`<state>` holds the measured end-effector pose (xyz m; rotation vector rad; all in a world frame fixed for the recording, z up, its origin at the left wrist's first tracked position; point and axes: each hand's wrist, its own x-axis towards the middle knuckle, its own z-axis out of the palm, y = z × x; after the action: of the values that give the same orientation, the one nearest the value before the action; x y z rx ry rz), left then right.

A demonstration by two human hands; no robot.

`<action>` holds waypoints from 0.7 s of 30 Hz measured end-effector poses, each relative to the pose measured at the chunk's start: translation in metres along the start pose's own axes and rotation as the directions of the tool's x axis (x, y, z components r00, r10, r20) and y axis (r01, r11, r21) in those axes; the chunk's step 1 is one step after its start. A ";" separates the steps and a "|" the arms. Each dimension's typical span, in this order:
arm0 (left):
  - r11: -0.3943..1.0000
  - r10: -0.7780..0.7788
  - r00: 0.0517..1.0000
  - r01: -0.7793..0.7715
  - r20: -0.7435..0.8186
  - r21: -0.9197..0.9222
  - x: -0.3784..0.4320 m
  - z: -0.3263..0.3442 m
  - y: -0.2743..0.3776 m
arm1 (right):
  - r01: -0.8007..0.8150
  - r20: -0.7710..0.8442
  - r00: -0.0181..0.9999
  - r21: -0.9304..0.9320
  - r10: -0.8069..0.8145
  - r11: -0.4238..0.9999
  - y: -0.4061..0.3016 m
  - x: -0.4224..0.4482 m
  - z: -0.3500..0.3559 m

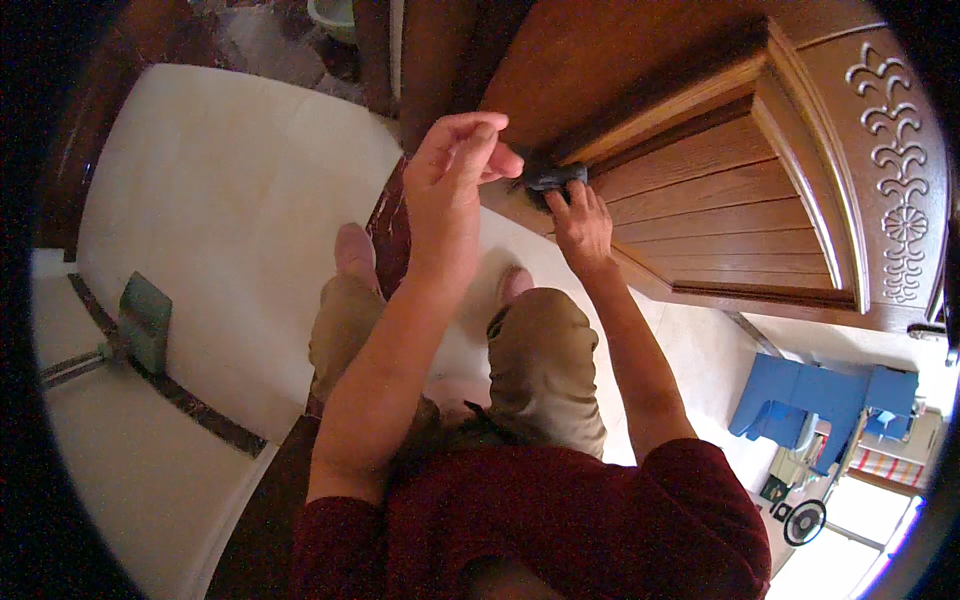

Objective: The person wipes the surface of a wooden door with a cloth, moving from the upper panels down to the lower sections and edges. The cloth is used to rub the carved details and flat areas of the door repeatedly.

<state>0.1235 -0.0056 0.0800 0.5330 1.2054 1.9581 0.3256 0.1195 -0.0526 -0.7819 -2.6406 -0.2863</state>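
My right hand [584,229] grips a dark grey cloth [556,178]. It presses the cloth against the lower frame of a brown wooden door [705,202], by the corner of the recessed panel. The panel has grooved planks inside a raised moulding, and part of the corner is hidden behind the cloth. My left hand [452,169] is raised in front of the door's lower edge, left of the cloth. Its fingers are loosely curled and apart, with nothing visible in them.
A dark marble threshold [393,225] crosses the floor between my pink shoes [355,251]. Carved flowers [905,223] run along the door, with a handle [927,331] at its edge. Far right are blue furniture [799,394] and a fan [804,523]. A green object [145,322] stands left.
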 end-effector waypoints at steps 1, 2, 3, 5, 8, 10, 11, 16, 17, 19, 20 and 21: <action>1.000 0.000 1.000 0.000 -0.015 0.010 0.002 -0.002 0.000 | 0.000 -0.064 0.998 -0.013 -0.001 1.000 0.002 0.006 -0.013; 1.000 -0.020 0.999 0.020 -0.025 -0.010 0.005 -0.004 -0.003 | -0.002 -0.128 0.992 -0.027 -0.001 1.000 0.007 0.010 -0.031; 1.000 -0.019 0.999 0.019 -0.027 -0.017 0.006 -0.005 -0.004 | -0.004 -0.186 0.982 -0.042 -0.004 0.999 0.011 0.018 -0.057; 0.999 -0.022 1.000 0.021 -0.017 -0.033 0.009 -0.006 -0.004 | -0.038 -0.390 0.921 -0.112 -0.009 0.993 0.019 0.036 -0.117; 0.998 -0.023 1.000 0.022 -0.019 -0.053 0.014 -0.008 -0.009 | -0.048 -0.521 0.838 -0.364 -0.160 0.930 0.029 0.073 -0.198; 0.998 -0.030 0.999 0.028 -0.035 -0.062 0.018 -0.012 -0.009 | -0.090 -0.430 0.895 -0.428 -0.115 0.899 0.037 0.072 -0.227; 0.994 -0.053 0.997 0.048 -0.047 -0.096 0.018 -0.013 -0.008 | -0.099 -0.423 0.898 -0.467 -0.124 0.879 0.048 0.060 -0.236; 0.967 -0.109 0.993 0.095 -0.049 -0.236 0.016 -0.026 -0.001 | -0.330 -0.536 0.841 -0.406 0.070 0.852 0.137 -0.059 -0.255; 0.964 -0.110 0.993 0.094 -0.052 -0.250 0.015 -0.030 0.000 | -0.402 -0.568 0.810 -0.356 0.146 0.844 0.150 -0.082 -0.256; 0.964 -0.119 0.992 0.106 -0.039 -0.245 0.016 -0.037 -0.002 | -0.634 -0.678 0.636 -0.189 0.367 0.750 0.182 -0.125 -0.252; 0.963 -0.127 0.992 0.117 -0.025 -0.244 0.019 -0.037 -0.006 | -0.688 -0.726 0.549 -0.111 0.414 0.718 0.203 -0.148 -0.251; 0.962 -0.136 0.991 0.129 -0.012 -0.242 0.020 -0.036 -0.010 | -0.730 -0.768 0.454 -0.028 0.453 0.683 0.223 -0.172 -0.250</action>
<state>0.0909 -0.0075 0.0532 0.2924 0.9755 1.9665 0.6562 0.1475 0.1250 -1.3498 -1.4340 -0.7117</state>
